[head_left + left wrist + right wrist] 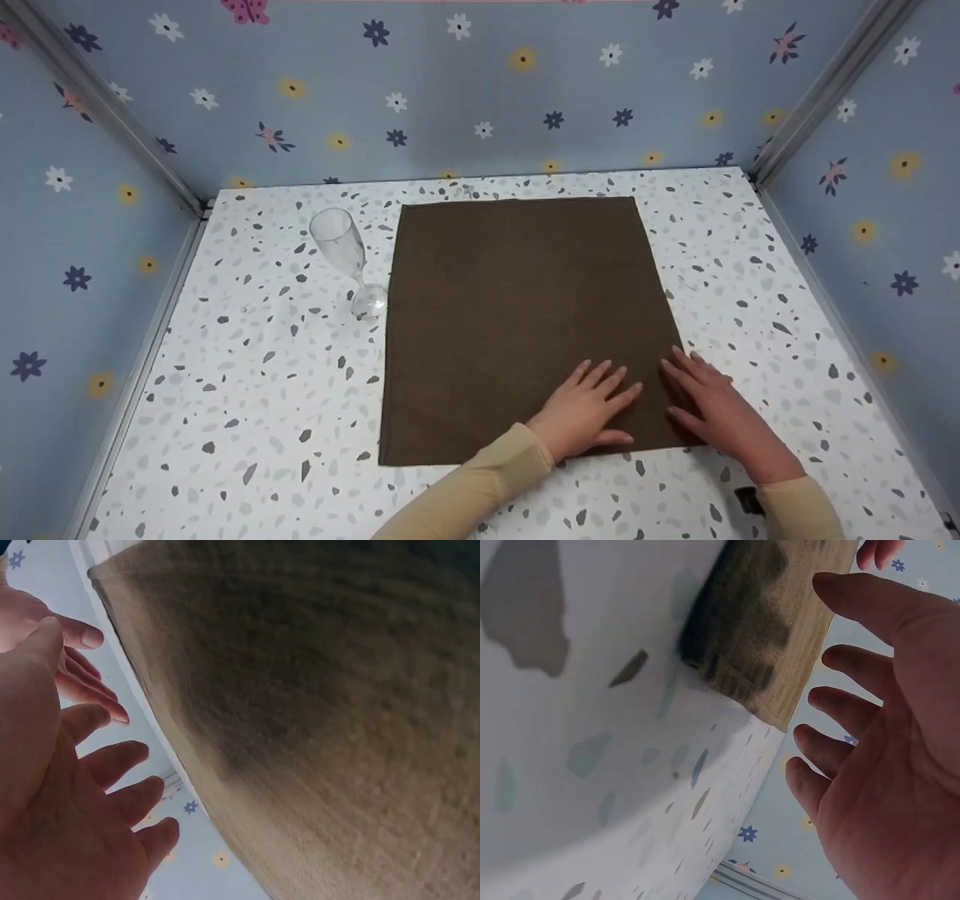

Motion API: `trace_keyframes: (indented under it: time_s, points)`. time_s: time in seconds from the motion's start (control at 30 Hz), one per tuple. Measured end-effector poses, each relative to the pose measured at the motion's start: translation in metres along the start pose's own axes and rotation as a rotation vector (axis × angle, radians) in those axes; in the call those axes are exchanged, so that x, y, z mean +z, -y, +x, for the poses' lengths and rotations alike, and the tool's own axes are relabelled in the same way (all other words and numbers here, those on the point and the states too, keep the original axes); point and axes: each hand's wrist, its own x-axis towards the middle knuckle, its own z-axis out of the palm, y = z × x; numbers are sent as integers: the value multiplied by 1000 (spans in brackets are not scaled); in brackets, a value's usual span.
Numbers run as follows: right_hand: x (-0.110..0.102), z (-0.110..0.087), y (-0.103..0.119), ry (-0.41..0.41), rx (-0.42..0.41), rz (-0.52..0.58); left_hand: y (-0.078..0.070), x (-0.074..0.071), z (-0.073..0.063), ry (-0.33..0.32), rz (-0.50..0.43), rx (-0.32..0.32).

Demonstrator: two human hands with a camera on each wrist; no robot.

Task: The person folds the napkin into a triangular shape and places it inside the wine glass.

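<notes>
A dark brown square cloth point(517, 300) lies spread out flat on the speckled table. My left hand point(581, 412) rests near its lower right part, palm down with fingers extended and spread. At the cloth's right edge, close to the near corner, my right hand point(716, 412) lies with straight fingers over the border. Neither hand grips anything. In the left wrist view, the left hand point(75, 765) is beside the cloth point(322, 727), fingers apart. The right wrist view has the right hand point(900, 720) with fingers slightly bent near the cloth's corner point(757, 652).
A clear champagne flute point(341, 247) stands upright left of the cloth, its foot right at the cloth's left edge. Blue floral panels point(480, 82) enclose the white speckled table point(247, 375) at the back and both sides.
</notes>
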Motion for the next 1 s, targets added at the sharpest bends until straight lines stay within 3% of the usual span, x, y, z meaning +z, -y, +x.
trace_keyframes:
  time_s: [0.3,1.0]
  points:
    - [10,-14,-1,73,59,54,-14,5,5,75,-6,20]
    - [6,-28,-1,98,113,110,-32,7,16,81,81,79]
